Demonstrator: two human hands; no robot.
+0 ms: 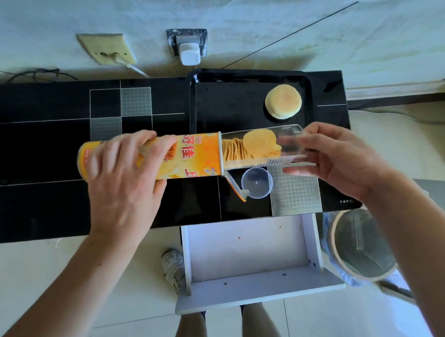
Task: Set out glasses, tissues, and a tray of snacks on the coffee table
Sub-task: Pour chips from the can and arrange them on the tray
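Head view, looking down on a black glass-topped coffee table (49,150). Left hand (122,177) wraps the orange cardboard crisp tube (190,155), held level above the table, fingers curled over its closed end. Right hand (343,158) pinches the far end of a clear plastic inner sleeve (279,146) drawn partway out of the tube's mouth; thumb above, fingers below. Stacked yellow crisps (251,148) sit in the sleeve, the front few tipped flat and loose.

Black rectangular tray (201,105) lies on the table just behind the tube, holding one round pale bun (283,101) at its right side. Clear round plastic lid (256,183) rests on the table below the sleeve, a torn foil seal (236,186) just beside it.

Judgement: the snack-loading step is in hand; no glasses or tissues visible. To do it well, keep tube and sleeve level, carry the sleeve over the tray's bare left part before tilting, pull slowly. Loose front crisps could slide off early.

White open drawer (245,249) below the table edge.
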